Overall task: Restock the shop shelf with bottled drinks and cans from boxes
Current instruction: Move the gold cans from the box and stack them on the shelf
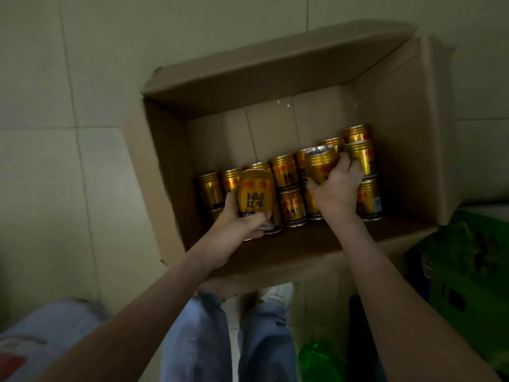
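Note:
An open cardboard box (396, 128) stands on the tiled floor below me, with several gold Red Bull cans (286, 172) packed along its near side. My left hand (237, 230) grips one gold can (254, 193) by its lower part, raised above the others at the box's left. My right hand (337, 186) holds another gold can (321, 161) from the side, its silver top showing, in the middle of the row. More cans sit right of that hand, partly hidden by it. The far half of the box floor is bare cardboard.
A green crate or carton (468, 271) sits at the right, touching the box. A green bottle (319, 359) lies near my feet. A bluish wrapped pack (41, 332) is at the lower left. My legs and a white shoe (278, 293) are under the box's near flap.

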{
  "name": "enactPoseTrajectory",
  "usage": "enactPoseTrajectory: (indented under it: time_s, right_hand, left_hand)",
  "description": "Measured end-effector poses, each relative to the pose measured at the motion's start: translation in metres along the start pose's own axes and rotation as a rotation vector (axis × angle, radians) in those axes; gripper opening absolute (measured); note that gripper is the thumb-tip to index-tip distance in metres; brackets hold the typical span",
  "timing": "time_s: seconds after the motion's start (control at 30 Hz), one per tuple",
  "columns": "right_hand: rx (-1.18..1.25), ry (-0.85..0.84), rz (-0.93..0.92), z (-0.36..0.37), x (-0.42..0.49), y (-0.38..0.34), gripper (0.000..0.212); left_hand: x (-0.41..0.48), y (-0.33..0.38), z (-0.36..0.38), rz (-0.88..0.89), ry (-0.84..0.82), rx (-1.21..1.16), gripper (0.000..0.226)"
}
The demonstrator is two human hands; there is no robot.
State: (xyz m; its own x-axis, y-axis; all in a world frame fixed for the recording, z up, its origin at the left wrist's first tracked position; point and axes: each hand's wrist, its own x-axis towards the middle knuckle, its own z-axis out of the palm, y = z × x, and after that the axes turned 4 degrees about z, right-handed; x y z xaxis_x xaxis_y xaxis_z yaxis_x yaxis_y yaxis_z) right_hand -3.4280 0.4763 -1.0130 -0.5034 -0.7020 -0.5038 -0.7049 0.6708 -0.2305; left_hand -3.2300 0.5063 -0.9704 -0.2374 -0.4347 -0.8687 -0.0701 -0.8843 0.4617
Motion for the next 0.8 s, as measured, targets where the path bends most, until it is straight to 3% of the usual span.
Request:
enactPoseTrajectory:
  time_s: [0.2, 0.33, 0.43, 0.53, 0.67, 0.8]
  right_hand:
    - [0.444, 0.037, 0.081, -0.133, -0.115, -0.061, 0.072]
    - [0.892, 0.035, 0.126, -0.250, -0.208, -0.083, 0.058]
    - [1.190, 0.000, 0.135, -0.333, -0.281, -0.095, 0.059]
    - [1.288, 0.021, 0.086, -0.395, -0.355, -0.098, 0.072]
    - [1.352, 0.080, 0.034, -0.457, -0.449, -0.085, 0.062]
    - [1.397, 0.180, 0.009, -0.505, -0.548, -0.044, 0.065]
  left_hand:
    - [-0.127, 0.104, 0.003, 0.145, -0.041, 0.122, 0.080]
    - [-0.243, 0.175, 0.010, 0.269, -0.122, 0.285, 0.098]
    - [-0.329, 0.216, 0.023, 0.352, -0.241, 0.348, 0.085]
    - [-0.409, 0.241, 0.042, 0.418, -0.376, 0.423, 0.084]
    - [-0.498, 0.254, 0.079, 0.537, -0.528, 0.526, 0.087]
    - [-0.579, 0.242, 0.122, 0.594, -0.714, 0.638, 0.087]
